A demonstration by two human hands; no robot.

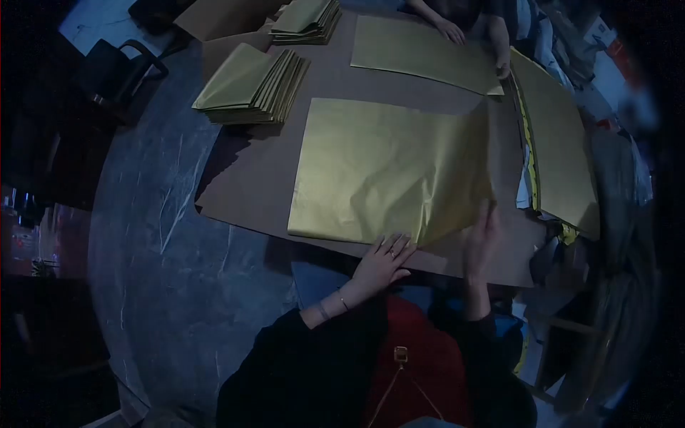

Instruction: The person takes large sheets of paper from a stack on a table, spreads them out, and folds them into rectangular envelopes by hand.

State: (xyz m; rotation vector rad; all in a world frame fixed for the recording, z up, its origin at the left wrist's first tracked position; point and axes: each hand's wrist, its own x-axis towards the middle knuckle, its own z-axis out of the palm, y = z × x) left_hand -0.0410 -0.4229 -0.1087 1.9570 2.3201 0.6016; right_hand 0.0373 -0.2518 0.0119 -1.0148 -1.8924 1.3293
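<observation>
In the head view, the gold sheet [371, 167] lies in the middle of the frame, on the brown tabletop [250, 178]. The left hand [384, 262], low in the middle, is flat with its fingers a bit apart; their tips rest on the sheet's near edge, maybe so it won't slide. The right hand [482, 241], lower right of the middle, is by the side of the sheet that sticks up. It is a blur, so I cannot tell if it grips anything. At the upper left, folded gold bundles [246, 85] sit in stacks, probably to keep them neat. At the top, another person's hands [451, 31] are at a second sheet [421, 53]; the person's head is cut off. The frame's edges are too dark to see well.
</observation>
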